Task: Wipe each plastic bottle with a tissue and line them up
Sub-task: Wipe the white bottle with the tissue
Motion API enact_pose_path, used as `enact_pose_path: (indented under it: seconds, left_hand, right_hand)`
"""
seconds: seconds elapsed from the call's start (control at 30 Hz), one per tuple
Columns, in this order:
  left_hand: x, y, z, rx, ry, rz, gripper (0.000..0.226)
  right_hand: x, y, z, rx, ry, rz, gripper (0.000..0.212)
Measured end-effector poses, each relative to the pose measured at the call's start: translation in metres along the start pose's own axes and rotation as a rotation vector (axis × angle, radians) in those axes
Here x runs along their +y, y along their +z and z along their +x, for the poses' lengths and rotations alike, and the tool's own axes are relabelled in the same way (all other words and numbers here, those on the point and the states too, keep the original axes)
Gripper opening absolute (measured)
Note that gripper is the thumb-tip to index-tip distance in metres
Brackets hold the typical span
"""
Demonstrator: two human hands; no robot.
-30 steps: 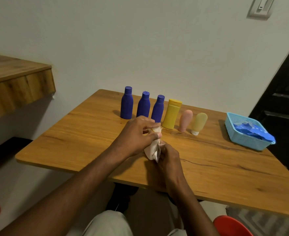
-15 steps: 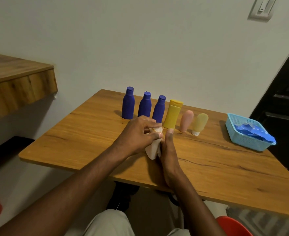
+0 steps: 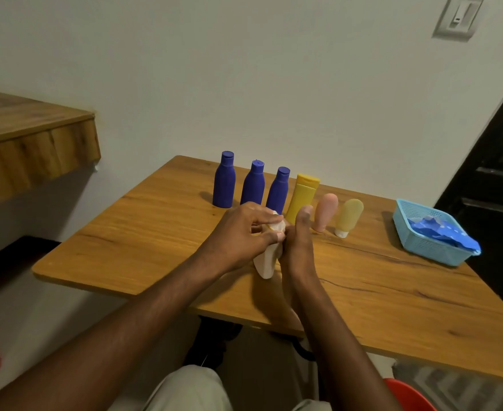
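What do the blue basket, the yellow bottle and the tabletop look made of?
Basket: likely moulded plastic, light blue, its walls a fine open grid. Yellow bottle: probably opaque plastic, matte; smooth even colour with no glare. Tabletop: wood or wood-look laminate, I cannot tell which; grain lines show, low sheen.

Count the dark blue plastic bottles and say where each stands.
3, upright at the row's left end: the leftmost dark blue plastic bottle, the middle one, and the third beside the yellow plastic bottle, its base behind the left hand. No others show.
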State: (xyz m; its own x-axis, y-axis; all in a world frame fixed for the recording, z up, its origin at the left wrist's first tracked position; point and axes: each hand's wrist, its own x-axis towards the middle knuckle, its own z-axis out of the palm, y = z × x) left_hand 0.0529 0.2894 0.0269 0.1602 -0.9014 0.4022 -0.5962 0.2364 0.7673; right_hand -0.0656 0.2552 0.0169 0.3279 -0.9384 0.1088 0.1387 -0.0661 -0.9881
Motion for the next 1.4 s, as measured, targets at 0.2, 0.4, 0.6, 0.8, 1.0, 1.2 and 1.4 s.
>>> enact_pose_path:
  seconds: [0.2,0.4,0.6,0.8,1.0,1.2,1.4]
  left_hand:
    - [-0.004,0.003,0.000,0.010,-0.017,-0.036,0.042]
    - [-0.004,0.002,0.000,-0.007,-0.016,-0.023,0.041]
    - [-0.003,-0.014,0.004,-0.133,-0.020,-0.024,0.037]
    - [-0.002,-0.018,0.009,-0.187,-0.019,0.003,0.038]
    - [-0.009,-0.018,0.008,-0.201,0.003,0.008,0.039]
    - [-0.013,-0.020,0.010,-0.230,0.020,0.003,0.039]
    - [-0.020,-0.022,0.003,-0.120,0.095,0.068,0.048]
  right_hand:
    - [0.017,-0.002,-0.006,-0.083,0.081,0.010,0.078]
    - [0.031,-0.008,-0.030,-0.076,0.068,-0.070,0.066]
    - [0.041,0.001,-0.052,-0.075,0.002,-0.192,0.049]
    - [0.056,0.002,-0.048,0.083,-0.128,-0.452,0.047]
    - [0.039,-0.009,-0.030,0.085,-0.106,-0.360,0.035]
    - [0.016,-0.012,-0.011,0.060,-0.111,-0.221,0.040]
    - [0.032,-0.013,-0.017,0.088,-0.093,-0.255,0.045]
